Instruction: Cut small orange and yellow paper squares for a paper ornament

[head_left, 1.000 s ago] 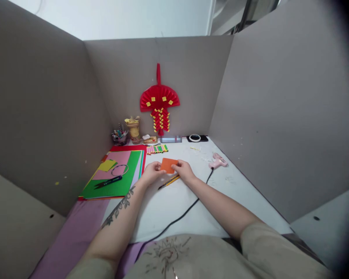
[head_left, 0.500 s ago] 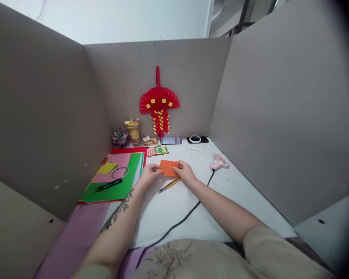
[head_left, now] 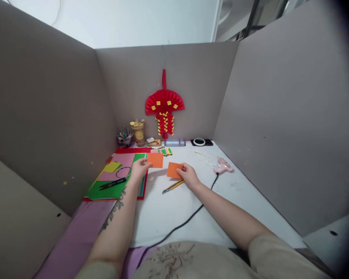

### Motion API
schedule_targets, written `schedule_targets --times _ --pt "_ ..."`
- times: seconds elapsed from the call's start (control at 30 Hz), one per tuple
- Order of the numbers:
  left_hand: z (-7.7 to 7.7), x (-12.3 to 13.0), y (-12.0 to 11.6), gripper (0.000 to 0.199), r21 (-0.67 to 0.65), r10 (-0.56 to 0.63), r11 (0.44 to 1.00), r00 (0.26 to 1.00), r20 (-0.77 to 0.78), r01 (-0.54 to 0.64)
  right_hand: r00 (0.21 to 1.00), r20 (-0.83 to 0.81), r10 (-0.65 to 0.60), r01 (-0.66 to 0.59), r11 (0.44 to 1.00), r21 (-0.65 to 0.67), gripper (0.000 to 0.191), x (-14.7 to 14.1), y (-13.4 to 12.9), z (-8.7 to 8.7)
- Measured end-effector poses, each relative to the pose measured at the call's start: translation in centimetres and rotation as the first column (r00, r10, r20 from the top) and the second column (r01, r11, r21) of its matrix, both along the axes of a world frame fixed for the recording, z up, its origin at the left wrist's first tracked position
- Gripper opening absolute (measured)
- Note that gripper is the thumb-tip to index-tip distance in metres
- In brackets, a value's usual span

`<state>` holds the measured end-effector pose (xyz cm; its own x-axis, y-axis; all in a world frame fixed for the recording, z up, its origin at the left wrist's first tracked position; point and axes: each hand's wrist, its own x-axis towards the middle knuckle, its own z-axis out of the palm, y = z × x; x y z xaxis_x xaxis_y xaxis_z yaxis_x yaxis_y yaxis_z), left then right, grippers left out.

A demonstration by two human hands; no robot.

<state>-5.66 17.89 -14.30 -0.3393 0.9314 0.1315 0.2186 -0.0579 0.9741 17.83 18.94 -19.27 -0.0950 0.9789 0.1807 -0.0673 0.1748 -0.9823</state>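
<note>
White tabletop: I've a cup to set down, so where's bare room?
One bare patch lies nearer the person than the craft knife, between the left forearm and black cord; another between the right forearm and right partition, nearer than the pink glue gun. Crowded: left, under the paper stack; back, from pen holder to white ring.

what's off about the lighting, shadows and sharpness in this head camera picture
Head view: black shading swallows the right edge; a pixelated patch sits below the red fan; a faint shadow falls on the white table near the left orange paper; fine detail looks soft.
</note>
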Motion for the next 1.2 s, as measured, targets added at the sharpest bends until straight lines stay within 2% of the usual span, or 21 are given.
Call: schedule_targets --times 0.13,0.23,0.3,0.33,0.4,0.43,0.5,0.53,0.57,0.6,0.67,0.77,0.87,0.9,0.97,1.03,1.1,1.13,1.2 --pt "-0.1 -4.1 0.9 0.048 -0.068 0.245 0.967 0.969 -0.004 -0.245 0.998 0.057 0.011 -0.012 1.000 0.023 0.018 0.0 -0.2 0.0" --pt "-0.4 -5.7 1.3 0.055 -0.077 0.395 0.911 0.910 -0.123 -0.406 0.995 0.096 0.016 -0.019 0.999 0.035 0.017 0.1 -0.4 0.0" --pt "-0.3 -5.5 1.2 0.062 0.044 0.493 0.866 0.835 -0.243 -0.498 0.994 0.107 0.020 -0.024 0.999 0.039 0.016 0.0 -0.5 0.0" --pt "-0.1 -5.1 1.1 0.063 0.140 0.514 0.857 0.806 -0.294 -0.495 0.994 0.108 0.022 -0.027 0.999 0.040 0.017 0.0 -0.5 0.0" --pt "0.2 -3.4 0.6 0.053 0.307 0.454 0.884 0.802 -0.389 -0.352 0.995 0.100 0.025 -0.029 0.999 0.045 0.017 -0.1 -0.6 0.2" --pt "0.3 -2.2 0.3 0.044 0.330 0.359 0.916 0.833 -0.420 -0.228 0.995 0.092 0.022 -0.027 0.998 0.052 0.017 -0.1 -0.6 0.4" --pt "0.3 0.4 -0.4 0.033 0.246 0.013 0.963 0.891 -0.453 0.111 0.996 0.090 0.004 -0.011 0.996 0.083 0.016 -0.1 -0.7 0.8" --pt "0.2 1.7 -0.7 0.032 0.181 -0.156 0.947 0.870 -0.467 0.267 0.994 0.105 -0.009 -0.002 0.994 0.107 0.016 -0.2 -0.7 1.0" --pt "0.1 2.8 -1.1 0.031 0.143 -0.238 0.927 0.841 -0.486 0.346 0.991 0.133 -0.020 0.002 0.991 0.132 0.016 -0.2 -0.7 1.2" --pt "-0.1 3.7 -1.4 0.031 0.118 -0.266 0.922 0.825 -0.499 0.369 0.985 0.170 -0.025 -0.001 0.988 0.151 0.016 -0.3 -0.7 1.3" --pt "-0.5 4.9 -1.7 0.027 0.073 -0.249 0.939 0.812 -0.527 0.335 0.968 0.249 -0.019 -0.023 0.986 0.165 0.018 -0.4 -0.6 1.3" --pt "-0.8 5.1 -1.8 0.016 -0.016 -0.224 0.966 0.807 -0.546 0.258 0.949 0.314 -0.023 -0.027 0.988 0.154 0.020 -0.6 -0.4 1.1" --pt "-0.9 4.6 -1.5 0.020 -0.076 -0.231 0.972 0.834 -0.502 0.223 0.926 0.374 -0.056 -0.025 0.978 0.209 0.022 0.0 -0.3 1.3" --pt "-0.8 4.5 -1.5 0.023 -0.085 -0.221 0.975 0.854 -0.470 0.205 0.905 0.424 -0.042 -0.068 0.968 0.240 0.021 0.4 -0.3 1.5" --pt "-0.7 4.1 -1.4 0.028 -0.100 -0.181 0.983 0.902 -0.393 0.153 0.817 0.573 0.061 -0.265 0.923 0.280 0.019 1.4 -0.5 2.0" --pt "-0.6 3.8 -1.3 0.031 -0.119 -0.142 0.987 0.938 -0.317 0.110 0.679 0.710 0.186 -0.503 0.823 0.265 0.020 2.4 -0.7 2.5" --pt "-0.6 3.4 -1.3 0.032 -0.138 -0.128 0.986 0.956 -0.265 0.094 0.571 0.785 0.240 -0.634 0.736 0.237 0.017 3.1 -0.7 2.8" --pt "-0.6 3.2 -1.2 0.030 -0.146 -0.127 0.985 0.961 -0.244 0.093 0.552 0.803 0.224 -0.642 0.729 0.237 0.015 3.4 -0.6 2.8" --pt "-0.5 2.9 -1.2 0.026 -0.152 -0.123 0.984 0.971 -0.203 0.093 0.566 0.815 0.127 -0.555 0.789 0.262 0.010 3.9 -0.2 2.7"
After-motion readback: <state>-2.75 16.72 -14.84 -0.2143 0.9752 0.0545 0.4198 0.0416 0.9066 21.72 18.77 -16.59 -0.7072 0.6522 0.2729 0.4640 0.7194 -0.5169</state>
